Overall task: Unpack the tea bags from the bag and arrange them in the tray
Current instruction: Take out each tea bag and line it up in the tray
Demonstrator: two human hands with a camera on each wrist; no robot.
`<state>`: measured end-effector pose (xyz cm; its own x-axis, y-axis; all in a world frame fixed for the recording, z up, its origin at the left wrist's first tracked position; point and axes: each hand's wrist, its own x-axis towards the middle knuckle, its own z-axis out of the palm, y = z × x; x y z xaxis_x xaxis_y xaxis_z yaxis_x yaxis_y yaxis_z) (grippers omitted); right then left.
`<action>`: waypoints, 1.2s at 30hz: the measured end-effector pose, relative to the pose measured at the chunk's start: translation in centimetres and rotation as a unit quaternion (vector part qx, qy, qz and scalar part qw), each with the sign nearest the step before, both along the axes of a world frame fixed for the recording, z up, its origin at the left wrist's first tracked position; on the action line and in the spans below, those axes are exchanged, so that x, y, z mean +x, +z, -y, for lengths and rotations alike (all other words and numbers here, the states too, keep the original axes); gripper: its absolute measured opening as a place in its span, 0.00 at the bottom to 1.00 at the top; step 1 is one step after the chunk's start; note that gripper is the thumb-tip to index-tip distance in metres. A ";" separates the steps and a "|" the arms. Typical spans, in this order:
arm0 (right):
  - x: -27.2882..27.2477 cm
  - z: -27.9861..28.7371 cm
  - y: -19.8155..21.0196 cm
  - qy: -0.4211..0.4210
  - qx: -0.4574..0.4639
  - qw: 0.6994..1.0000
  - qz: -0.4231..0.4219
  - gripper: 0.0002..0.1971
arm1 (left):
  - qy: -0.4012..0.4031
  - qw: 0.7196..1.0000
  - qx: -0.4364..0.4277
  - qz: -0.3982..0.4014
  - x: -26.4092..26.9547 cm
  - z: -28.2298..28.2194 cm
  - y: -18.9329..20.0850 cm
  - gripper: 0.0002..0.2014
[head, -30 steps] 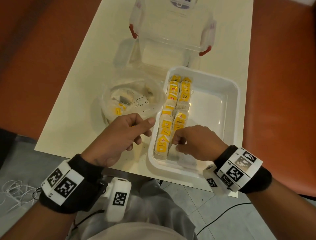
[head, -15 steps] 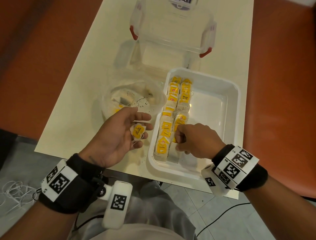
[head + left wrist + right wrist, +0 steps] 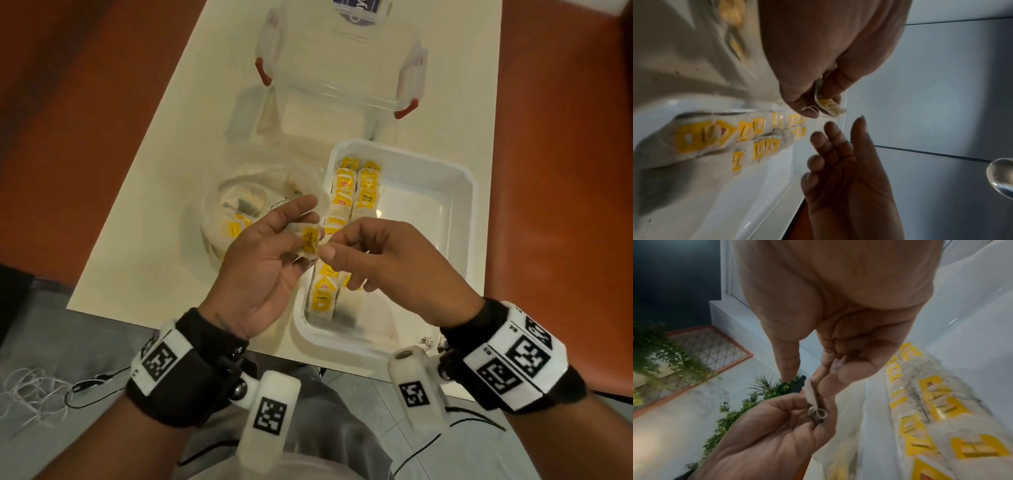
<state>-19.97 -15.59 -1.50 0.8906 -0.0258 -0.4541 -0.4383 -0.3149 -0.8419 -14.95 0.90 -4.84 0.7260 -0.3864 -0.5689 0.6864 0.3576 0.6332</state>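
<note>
My left hand is raised palm-up over the tray's left rim and pinches a tea bag with a yellow tag. My right hand has come up to the bag's right edge. In the right wrist view its forefinger touches the paper while the thumb stays apart. The left wrist view shows the tea bag pinched in my left fingers. The white tray holds two rows of tea bags along its left side. A clear plastic bag with more tea bags lies left of the tray.
A clear lidded container with red latches stands behind the tray on the cream table. The tray's right half is bare. Loose tea specks lie at the tray's near right corner. Orange seats flank the table.
My left hand took a tea bag from the plastic bag's mouth and lifted it toward the tray. My right hand left the rows in the tray and rose to meet it.
</note>
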 end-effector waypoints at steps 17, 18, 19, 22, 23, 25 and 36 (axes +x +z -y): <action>1.7 4.6 1.0 -0.073 -0.081 0.982 0.151 0.04 | -0.147 0.978 0.042 0.139 1.4 2.4 0.7 0.18; 1.7 5.0 1.1 -0.064 -0.078 0.983 0.152 0.05 | -0.174 0.968 0.065 0.171 1.6 2.6 0.9 0.16; 1.7 5.3 1.3 -0.054 -0.077 0.984 0.153 0.05 | -0.202 0.955 0.079 0.200 1.7 2.8 1.0 0.15; 1.4 6.0 1.5 -0.037 -0.081 0.984 0.157 0.04 | -0.263 0.923 0.120 0.253 1.9 3.6 1.0 0.09; 1.4 6.1 1.5 -0.039 -0.076 0.984 0.155 0.05 | -0.267 0.917 0.138 0.263 2.0 4.0 0.9 0.06; 1.2 6.4 1.1 -0.055 -0.055 0.988 0.133 0.07 | -0.262 0.915 0.159 0.263 2.1 4.6 0.7 0.01; 2.0 7.8 -1.7 -0.174 0.038 0.982 0.056 0.02 | -0.219 0.911 0.239 0.256 2.0 6.8 -0.3 0.09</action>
